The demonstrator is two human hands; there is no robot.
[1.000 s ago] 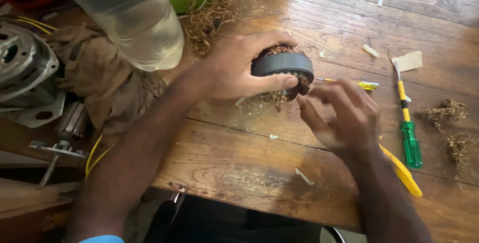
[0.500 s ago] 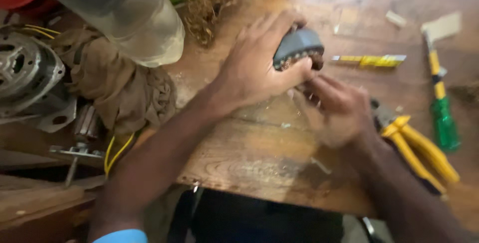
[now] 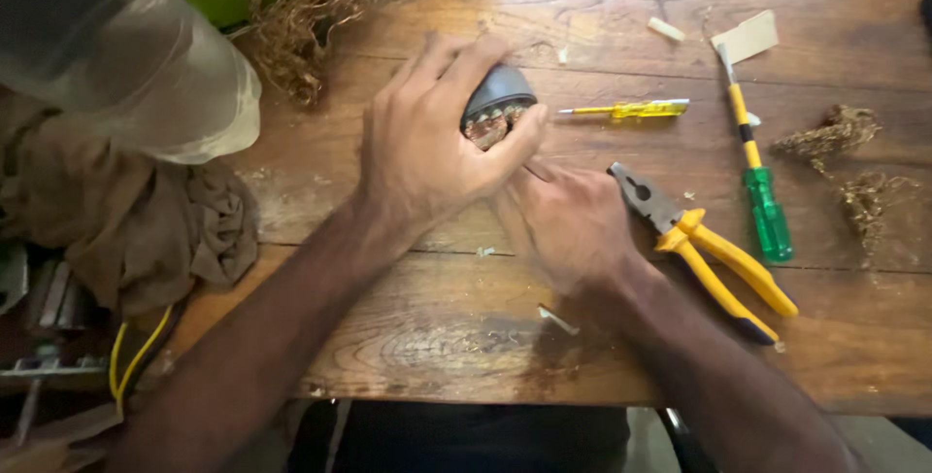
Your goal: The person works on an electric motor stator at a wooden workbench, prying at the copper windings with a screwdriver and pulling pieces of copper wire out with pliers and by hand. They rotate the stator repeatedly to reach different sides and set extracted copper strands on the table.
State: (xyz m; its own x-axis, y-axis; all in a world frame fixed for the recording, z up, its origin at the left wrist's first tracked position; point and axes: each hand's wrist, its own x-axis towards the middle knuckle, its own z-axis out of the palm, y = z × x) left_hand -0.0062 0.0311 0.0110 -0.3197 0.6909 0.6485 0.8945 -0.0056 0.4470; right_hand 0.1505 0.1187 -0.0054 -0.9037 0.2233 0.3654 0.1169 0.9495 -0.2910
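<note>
Left hand (image 3: 422, 152): wrapped over the stator (image 3: 497, 104), fingers and thumb clamped on its grey rim
Right hand (image 3: 573, 225): fingers reach under the left hand to the stator's copper side; whether it grips cannot be told
Stator: held above the middle of the bench (image 3: 437, 337), toward its far edge
Pliers (image 3: 704, 245): yellow handles, just right of the right hand
Screwdrivers: yellow one (image 3: 626, 109) right of the stator, green one (image 3: 752, 167) farther right
Rag (image 3: 126, 230): at the left edge

You're in a repair workshop: worn wooden bench (image 3: 777, 356), pliers (image 3: 709, 254) and screwdrivers (image 3: 757, 177) right of your hands, wire scraps (image 3: 301, 21) beyond them.
</note>
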